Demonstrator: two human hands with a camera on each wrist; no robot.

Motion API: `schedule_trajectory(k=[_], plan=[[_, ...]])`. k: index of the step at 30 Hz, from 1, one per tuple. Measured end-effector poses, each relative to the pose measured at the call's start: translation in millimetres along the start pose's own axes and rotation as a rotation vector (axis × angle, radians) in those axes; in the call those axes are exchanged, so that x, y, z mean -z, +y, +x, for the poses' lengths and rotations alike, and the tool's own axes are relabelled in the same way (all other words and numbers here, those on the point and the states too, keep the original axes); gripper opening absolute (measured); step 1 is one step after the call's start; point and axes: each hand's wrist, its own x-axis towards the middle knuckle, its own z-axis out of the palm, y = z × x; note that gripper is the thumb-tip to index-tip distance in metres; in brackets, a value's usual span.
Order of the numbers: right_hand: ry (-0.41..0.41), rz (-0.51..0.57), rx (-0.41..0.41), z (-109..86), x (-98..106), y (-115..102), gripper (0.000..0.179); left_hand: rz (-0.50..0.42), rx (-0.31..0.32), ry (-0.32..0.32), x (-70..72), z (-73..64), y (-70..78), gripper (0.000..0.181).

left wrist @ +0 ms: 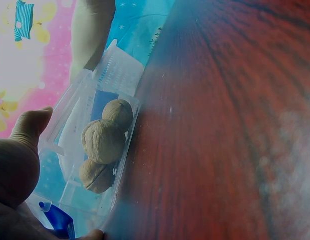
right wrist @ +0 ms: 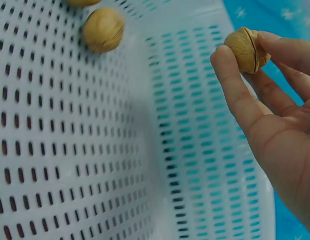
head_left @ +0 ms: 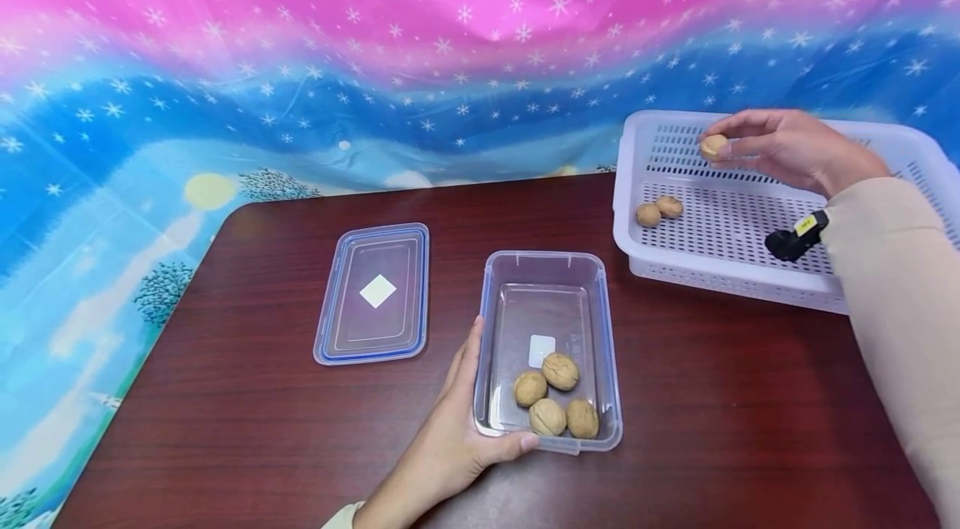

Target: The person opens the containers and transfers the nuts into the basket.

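A walnut (head_left: 712, 148) is pinched by the right hand (head_left: 795, 147) above the white basket (head_left: 720, 266), near its far wall. Well apart from it, leftward and closer to the front, the lidless container (head_left: 525, 312) is gripped at its near left corner by the left hand (head_left: 457, 433); its long axis is pointed front to back, with four more walnuts (head_left: 547, 417) gathered nearest.

The head view is evenly bright; the left wrist view shows a washed-out backdrop (left wrist: 34, 70) and a blurred, glare-patched tabletop (left wrist: 220, 130).
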Motion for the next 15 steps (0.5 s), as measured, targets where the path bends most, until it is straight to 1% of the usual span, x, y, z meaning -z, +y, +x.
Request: schedule_trajectory(k=[4, 7, 11, 15], plan=[[-0.012, -0.016, 0.011, 4.2, 1, 10, 0.037, -0.003, 0.002, 0.001, 0.3, -0.3, -0.3, 0.139], [-0.035, -0.018, 0.001, 7.6, 2, 13, 0.037, -0.003, -0.001, 0.004, 0.5, -0.3, -0.7, 0.139], [-0.052, -0.042, -0.079, 11.9, 5, 14, 0.038, 0.002, -0.005, 0.001, 0.2, 0.5, -1.1, 0.138], [-0.075, -0.109, -0.147, 15.3, 6, 16, 0.040, 0.000, -0.003, -0.002, 0.2, 0.9, -0.8, 0.139]])
